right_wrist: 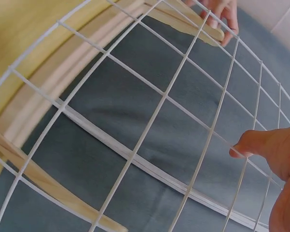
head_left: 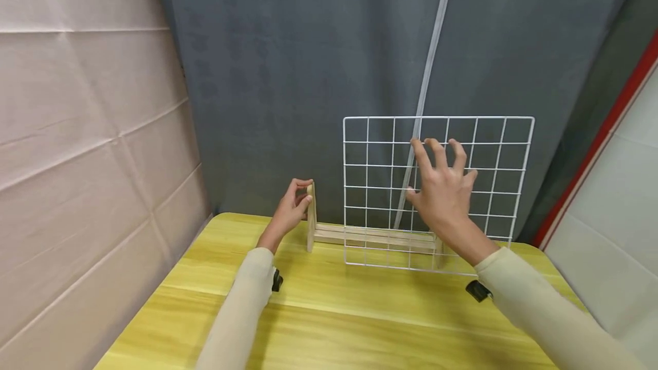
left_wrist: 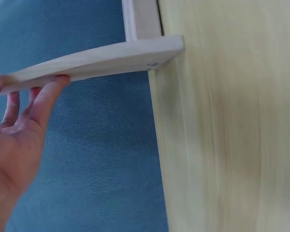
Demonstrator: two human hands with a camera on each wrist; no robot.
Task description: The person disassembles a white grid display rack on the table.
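Cream sleeves come in from the bottom edge of the head view over a yellow wooden table (head_left: 329, 313), each wrist wearing a small black strap. At the left, the left hand (head_left: 293, 207) grips the upright end piece of a pale wooden rack (head_left: 311, 217), fingers curled round its top edge; the left wrist view shows the fingertips (left_wrist: 50, 89) pressed against the edge of that board. From the end piece, the rack's low rails (head_left: 377, 237) run rightward along the table's far edge. Further right, a white wire grid panel (head_left: 360, 153) stands upright on the table, just in front of those rails. The right hand (head_left: 442, 190) is spread wide with fingers straight, its fingertips against the grid's wires. Behind everything hangs a grey curtain (head_left: 288, 73)
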